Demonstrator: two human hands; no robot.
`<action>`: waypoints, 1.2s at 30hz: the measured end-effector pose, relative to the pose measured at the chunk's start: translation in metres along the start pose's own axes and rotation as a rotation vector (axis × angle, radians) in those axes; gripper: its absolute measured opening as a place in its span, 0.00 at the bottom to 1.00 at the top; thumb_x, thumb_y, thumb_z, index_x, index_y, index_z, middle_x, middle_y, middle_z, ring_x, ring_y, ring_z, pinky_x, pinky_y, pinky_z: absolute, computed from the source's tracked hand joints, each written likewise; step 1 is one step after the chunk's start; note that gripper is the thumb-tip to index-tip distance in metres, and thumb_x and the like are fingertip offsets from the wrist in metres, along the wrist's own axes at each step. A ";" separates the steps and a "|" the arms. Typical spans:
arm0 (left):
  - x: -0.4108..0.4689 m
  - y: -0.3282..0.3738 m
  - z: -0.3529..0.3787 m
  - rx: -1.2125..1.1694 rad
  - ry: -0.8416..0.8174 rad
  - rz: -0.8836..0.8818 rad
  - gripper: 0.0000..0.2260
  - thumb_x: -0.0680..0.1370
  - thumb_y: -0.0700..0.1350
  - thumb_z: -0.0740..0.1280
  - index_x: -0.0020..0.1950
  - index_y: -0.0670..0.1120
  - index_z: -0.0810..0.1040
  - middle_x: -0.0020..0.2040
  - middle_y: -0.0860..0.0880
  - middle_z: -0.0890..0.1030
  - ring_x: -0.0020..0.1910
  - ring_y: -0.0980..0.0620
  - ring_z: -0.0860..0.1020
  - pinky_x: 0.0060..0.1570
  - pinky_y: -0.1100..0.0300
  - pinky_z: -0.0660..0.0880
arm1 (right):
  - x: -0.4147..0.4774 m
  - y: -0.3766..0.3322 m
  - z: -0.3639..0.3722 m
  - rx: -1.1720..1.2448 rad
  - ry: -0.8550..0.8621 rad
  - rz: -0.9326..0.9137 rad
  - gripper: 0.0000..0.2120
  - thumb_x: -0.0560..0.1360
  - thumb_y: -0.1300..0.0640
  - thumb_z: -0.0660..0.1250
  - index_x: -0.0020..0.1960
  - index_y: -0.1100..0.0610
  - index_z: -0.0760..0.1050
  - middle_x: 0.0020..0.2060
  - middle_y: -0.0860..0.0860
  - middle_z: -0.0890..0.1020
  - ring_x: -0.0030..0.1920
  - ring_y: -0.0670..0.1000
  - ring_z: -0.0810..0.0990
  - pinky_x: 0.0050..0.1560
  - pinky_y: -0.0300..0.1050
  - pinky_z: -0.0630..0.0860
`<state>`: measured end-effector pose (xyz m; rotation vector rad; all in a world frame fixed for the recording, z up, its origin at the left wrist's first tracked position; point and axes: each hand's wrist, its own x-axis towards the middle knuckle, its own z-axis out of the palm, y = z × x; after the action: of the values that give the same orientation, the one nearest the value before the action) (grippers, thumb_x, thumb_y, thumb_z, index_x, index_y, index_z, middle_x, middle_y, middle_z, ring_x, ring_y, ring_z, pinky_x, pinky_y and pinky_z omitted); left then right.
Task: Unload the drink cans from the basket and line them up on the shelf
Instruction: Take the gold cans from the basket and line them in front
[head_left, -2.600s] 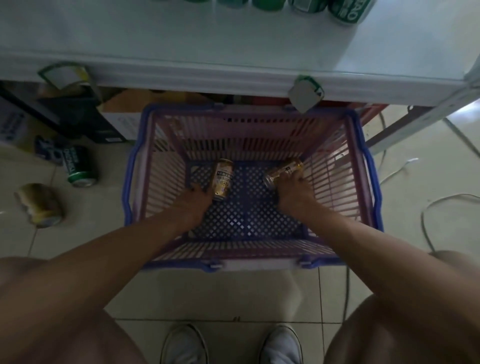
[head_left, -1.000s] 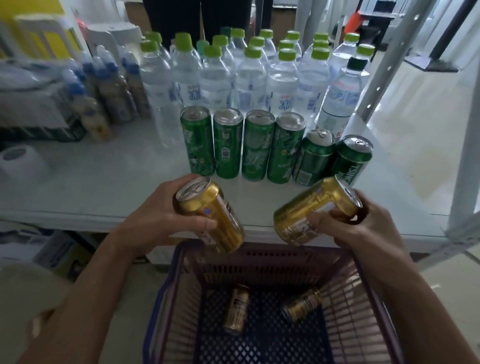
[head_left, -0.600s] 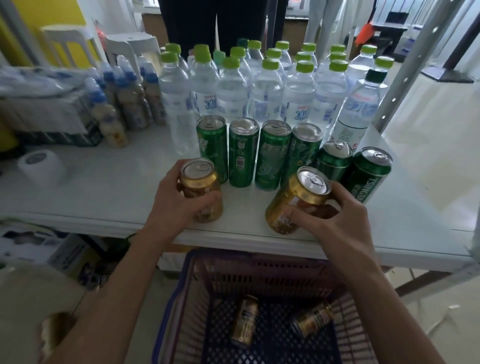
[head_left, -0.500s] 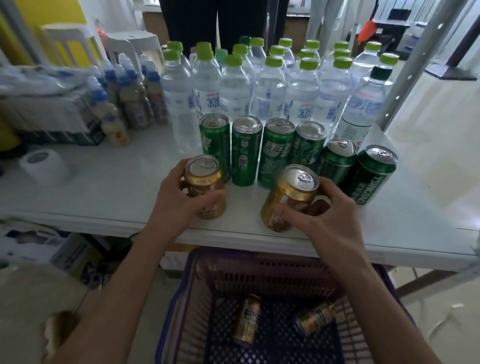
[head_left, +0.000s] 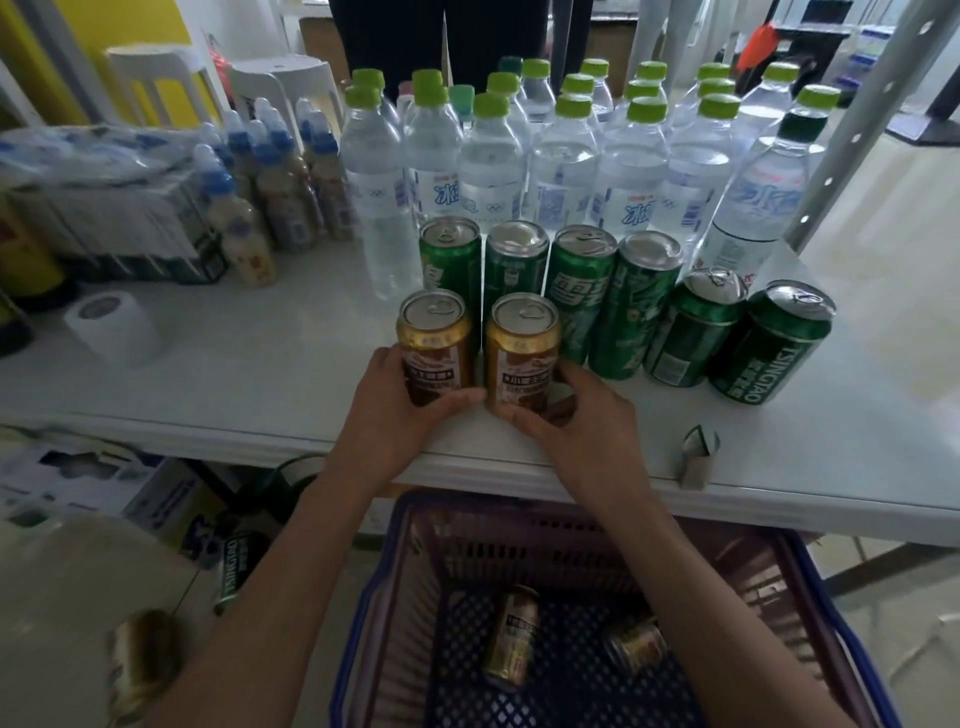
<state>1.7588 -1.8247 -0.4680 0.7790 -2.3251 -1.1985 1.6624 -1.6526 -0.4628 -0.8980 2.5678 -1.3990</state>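
Standing upright and nearly touching near the front edge of the shelf (head_left: 234, 374), the left gold can (head_left: 435, 345) is gripped by your left hand (head_left: 387, 421) and the right gold can (head_left: 523, 353) by your right hand (head_left: 587, 421). Just behind them runs the row of green cans (head_left: 636, 306). Below, the basket (head_left: 349, 649) holds a lying gold can (head_left: 511, 642) and what looks like a second lying can (head_left: 636, 644), partly hidden by your forearm.

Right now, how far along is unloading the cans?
Done: six green cans stand in a row on the shelf. In hand: the left hand grips the left gold can and the right hand the right gold can, both upright before that row. Left: two gold cans lying in the basket.
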 end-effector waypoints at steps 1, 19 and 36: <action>0.001 -0.001 0.001 0.024 -0.001 0.012 0.27 0.66 0.63 0.76 0.59 0.54 0.72 0.60 0.48 0.76 0.61 0.50 0.76 0.63 0.52 0.75 | 0.001 0.000 0.002 0.009 -0.001 0.006 0.26 0.71 0.42 0.78 0.66 0.48 0.78 0.47 0.40 0.81 0.39 0.30 0.75 0.38 0.19 0.69; -0.053 0.024 -0.029 0.194 -0.111 -0.008 0.14 0.73 0.57 0.74 0.43 0.48 0.79 0.38 0.49 0.82 0.36 0.53 0.81 0.37 0.55 0.80 | -0.025 0.019 -0.049 0.407 -0.166 0.346 0.04 0.75 0.68 0.74 0.48 0.64 0.80 0.42 0.60 0.84 0.42 0.55 0.89 0.48 0.53 0.86; -0.079 -0.020 0.056 0.321 -1.011 -0.020 0.09 0.80 0.50 0.69 0.51 0.45 0.83 0.42 0.50 0.87 0.40 0.55 0.85 0.44 0.54 0.83 | -0.070 0.085 -0.059 -0.239 -1.005 0.409 0.05 0.77 0.65 0.69 0.42 0.58 0.80 0.36 0.52 0.86 0.32 0.40 0.84 0.37 0.39 0.80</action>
<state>1.7916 -1.7497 -0.5230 0.2810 -3.3820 -1.4578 1.6616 -1.5362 -0.5099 -0.7500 1.9468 -0.3527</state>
